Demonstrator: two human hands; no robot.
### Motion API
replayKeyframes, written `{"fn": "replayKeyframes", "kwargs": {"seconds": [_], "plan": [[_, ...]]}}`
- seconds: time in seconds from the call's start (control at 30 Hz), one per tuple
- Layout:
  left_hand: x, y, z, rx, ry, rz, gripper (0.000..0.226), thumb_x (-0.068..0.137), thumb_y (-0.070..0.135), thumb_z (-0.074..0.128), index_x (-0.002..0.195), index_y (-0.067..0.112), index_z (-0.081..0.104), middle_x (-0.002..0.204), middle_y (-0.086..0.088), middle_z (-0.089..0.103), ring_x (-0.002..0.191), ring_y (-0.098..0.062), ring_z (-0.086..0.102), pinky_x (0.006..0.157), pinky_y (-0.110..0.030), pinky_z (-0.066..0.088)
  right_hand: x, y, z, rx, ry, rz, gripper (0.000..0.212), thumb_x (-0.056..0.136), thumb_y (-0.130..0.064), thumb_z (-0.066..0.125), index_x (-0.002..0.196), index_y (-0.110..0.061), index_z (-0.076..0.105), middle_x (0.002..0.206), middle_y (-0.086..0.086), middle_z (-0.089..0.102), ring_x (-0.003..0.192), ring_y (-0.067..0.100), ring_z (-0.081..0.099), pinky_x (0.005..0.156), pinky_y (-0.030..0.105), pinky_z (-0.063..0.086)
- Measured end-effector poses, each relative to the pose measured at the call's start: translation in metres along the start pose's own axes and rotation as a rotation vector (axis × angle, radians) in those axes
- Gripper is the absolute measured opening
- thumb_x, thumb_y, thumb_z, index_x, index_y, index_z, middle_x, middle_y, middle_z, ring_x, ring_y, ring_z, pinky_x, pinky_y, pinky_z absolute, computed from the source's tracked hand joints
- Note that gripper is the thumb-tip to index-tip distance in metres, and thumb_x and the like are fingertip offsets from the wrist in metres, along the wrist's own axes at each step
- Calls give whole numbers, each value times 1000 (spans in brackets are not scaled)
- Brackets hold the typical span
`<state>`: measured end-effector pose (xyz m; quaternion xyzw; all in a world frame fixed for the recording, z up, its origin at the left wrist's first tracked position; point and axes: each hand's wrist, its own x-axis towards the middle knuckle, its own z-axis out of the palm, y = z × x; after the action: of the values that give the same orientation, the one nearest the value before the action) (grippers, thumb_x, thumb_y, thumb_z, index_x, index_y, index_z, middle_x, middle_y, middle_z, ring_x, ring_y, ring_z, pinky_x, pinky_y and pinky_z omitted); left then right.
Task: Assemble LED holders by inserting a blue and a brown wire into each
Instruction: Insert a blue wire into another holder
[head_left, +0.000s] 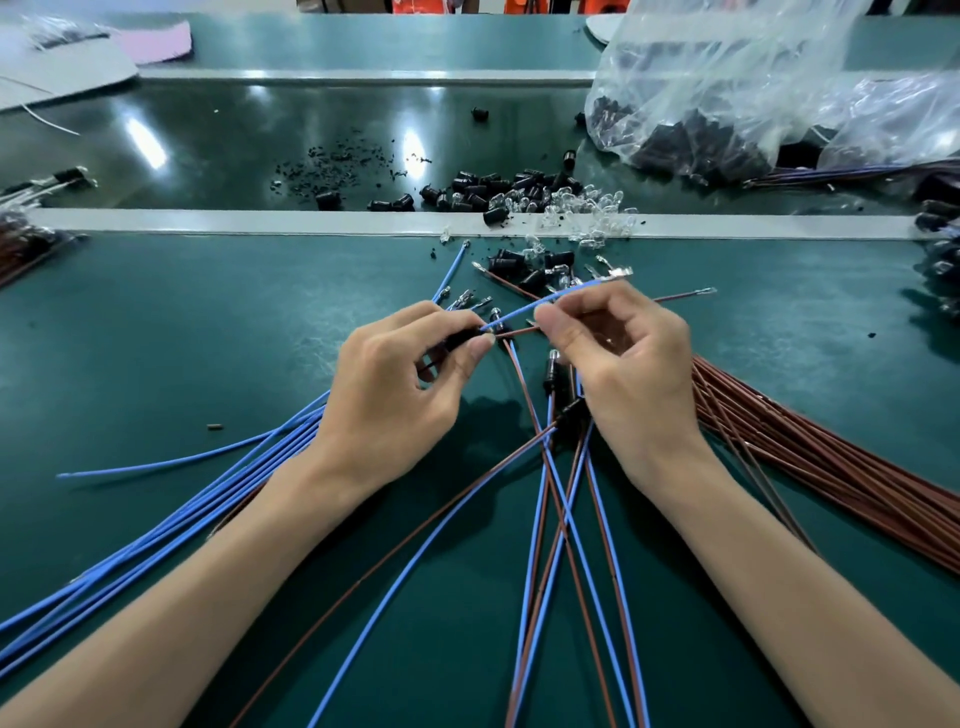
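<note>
Toward the tabletop's (208, 338) centre, short of its pale far strip (260, 223): left hand (395, 395) pinches a black LED holder (460, 339) between thumb and fingertips. Right hand (628, 364) pinches blue wire (524, 307) and brown wire (675, 297) together, ends at the holder. Risk: pushed off-axis, a wire likely buckles or misses its opening; the holder may slip.

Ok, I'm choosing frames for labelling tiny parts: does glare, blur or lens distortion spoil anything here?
Head view: ceiling lights leave white glare patches on the glossy belt behind; the plastic bag shines, partly veiling its black parts; left hand and right hand are sharp, casting a soft shadow on the green mat; the wide lens stretches the frame's edges.
</note>
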<state>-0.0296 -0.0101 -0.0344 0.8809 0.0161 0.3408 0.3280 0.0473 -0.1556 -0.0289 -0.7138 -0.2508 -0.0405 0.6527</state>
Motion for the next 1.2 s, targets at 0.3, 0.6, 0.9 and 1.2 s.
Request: {"fn": "replayKeyframes", "kwargs": {"seconds": [0.3, 0.6, 0.9, 1.2], "plan": [[0, 1, -1, -41, -3, -24, 19, 88, 19, 62, 97, 5, 71, 79, -3, 66, 67, -20, 58, 62, -27, 45, 2, 2, -2, -1, 8, -11, 21, 84, -6, 70, 84, -26, 63, 83, -5, 66, 76, 7, 62, 75, 20, 48], [-1, 1, 1, -83, -64, 27, 22, 89, 18, 57, 95, 2, 71, 77, -9, 65, 65, -29, 58, 61, -40, 48, 1, 2, 1, -107, -36, -73, 27, 76, 5, 72, 78, -21, 65, 71, -17, 62, 66, -7, 58, 69, 8, 42], [-2, -1, 2, -106, -72, 45, 19, 89, 15, 59, 93, 2, 72, 75, -9, 65, 61, -27, 57, 57, -41, 49, -2, 1, 4, -134, -38, -131, 22, 80, 4, 68, 83, -18, 66, 77, -17, 62, 73, -5, 58, 72, 9, 43], [-1, -3, 3, -34, -46, 54, 20, 88, 18, 61, 97, 4, 73, 77, -6, 66, 60, -28, 57, 57, -40, 49, -2, 1, 5, -329, -131, -287, 3, 81, 1, 69, 81, -1, 68, 80, 3, 60, 75, 6, 52, 71, 8, 40]]}}
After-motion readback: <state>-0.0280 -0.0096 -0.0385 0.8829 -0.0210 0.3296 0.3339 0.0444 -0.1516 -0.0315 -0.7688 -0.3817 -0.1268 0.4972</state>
